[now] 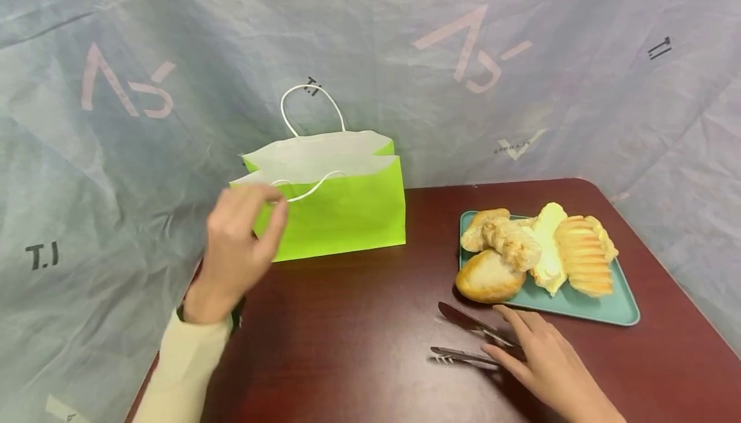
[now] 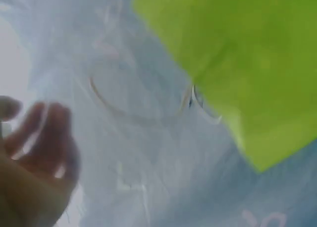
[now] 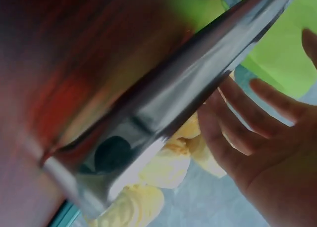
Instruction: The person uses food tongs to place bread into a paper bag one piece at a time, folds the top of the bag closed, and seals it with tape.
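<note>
A bright green paper bag [image 1: 347, 214] with white cord handles stands upright, its white inside showing. My left hand [image 1: 240, 236] is raised in front of its left side, fingers loosely bent and holding nothing. In the left wrist view the same hand [image 2: 44, 162] is apart from the bag [image 2: 237, 54] and its cord handle [image 2: 143, 120]. Metal tongs [image 1: 466, 354], one tip flat and the other pronged, lie on the table. Over their closed end is my right hand [image 1: 544, 362], thumb and fingers spread. Close up, the tongs [image 3: 173, 93] cross before these extended fingers [image 3: 242, 113].
A teal tray [image 1: 602, 310] at the right holds several breads, including a round roll [image 1: 489, 276] at its front left and a ridged loaf [image 1: 585, 256]. The dark red table [image 1: 347, 339] meets a grey fabric backdrop [image 1: 370, 44] behind.
</note>
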`<state>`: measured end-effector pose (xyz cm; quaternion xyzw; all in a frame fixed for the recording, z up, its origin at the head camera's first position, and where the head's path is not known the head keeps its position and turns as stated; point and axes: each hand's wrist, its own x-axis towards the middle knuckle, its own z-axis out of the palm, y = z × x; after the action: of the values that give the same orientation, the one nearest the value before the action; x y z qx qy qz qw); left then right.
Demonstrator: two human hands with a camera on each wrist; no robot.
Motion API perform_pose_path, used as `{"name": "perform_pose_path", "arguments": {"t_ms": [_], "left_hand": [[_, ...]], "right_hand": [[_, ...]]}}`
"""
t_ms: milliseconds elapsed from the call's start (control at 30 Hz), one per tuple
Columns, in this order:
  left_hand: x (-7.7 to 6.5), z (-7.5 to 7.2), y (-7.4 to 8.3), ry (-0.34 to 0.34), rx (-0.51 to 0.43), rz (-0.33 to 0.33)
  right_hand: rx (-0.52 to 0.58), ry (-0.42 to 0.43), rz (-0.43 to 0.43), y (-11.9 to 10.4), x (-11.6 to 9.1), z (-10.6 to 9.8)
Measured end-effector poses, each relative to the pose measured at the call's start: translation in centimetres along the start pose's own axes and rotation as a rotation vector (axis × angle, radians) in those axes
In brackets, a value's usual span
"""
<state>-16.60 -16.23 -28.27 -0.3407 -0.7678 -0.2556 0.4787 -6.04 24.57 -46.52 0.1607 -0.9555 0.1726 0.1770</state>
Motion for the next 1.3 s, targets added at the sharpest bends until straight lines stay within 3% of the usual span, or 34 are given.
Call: {"name": "perform_pose_path", "arguments": {"t_ms": [67,133,267,333,400,567,800,900,1033,1100,1200,1300], "left_hand": [[1.3,0.2,-2.2,-0.042,0.006,-0.105],[1.8,0.8,-4.5,-0.19,0.02,-0.215],[0.2,2.4,-7.6,-0.553,0.077,-0.338],[-1.2,2.9,-8.3,-0.643,0.114,-0.34],[-2.4,3.3,-8.4,-0.628,0.147,-0.313],[-3.1,3.9,-8.0,-0.466,0.192,-0.184],[-4.5,3.3,-4.9,-0.443,0.167,-0.078],[-5.2,3.0,-3.4,-0.456,0.144,-0.06],[-5.4,2.5,-1.6,-0.447,0.11,-0.044],[-5.4,2.2,-0.7,-0.438,0.086,-0.03],[-5.4,1.8,0.7,-0.428,0.057,-0.003],[-5.5,1.6,2.0,-0.422,0.044,0.02]], "right_hand": [[-0.022,-0.028,0.006,0.3,-0.2,0.2],[-0.036,-0.057,0.004,0.5,-0.4,0.5],[-0.027,-0.127,0.012,0.4,-0.6,1.1],[-0.012,-0.169,0.025,0.2,-0.5,1.2],[0.004,-0.207,0.044,-0.1,-0.3,1.1],[0.001,-0.273,0.055,-0.4,0.4,0.7],[0.006,-0.234,-0.031,-0.6,0.1,0.2],[0.036,-0.159,-0.076,-0.9,0.1,-1.4],[0.036,0.044,-0.154,-0.9,1.2,-5.0],[-0.008,0.156,-0.146,-0.5,2.0,-7.0],[-0.119,0.269,-0.066,0.5,2.9,-9.3],[-0.2,0.299,0.018,1.8,3.4,-10.4]]}}
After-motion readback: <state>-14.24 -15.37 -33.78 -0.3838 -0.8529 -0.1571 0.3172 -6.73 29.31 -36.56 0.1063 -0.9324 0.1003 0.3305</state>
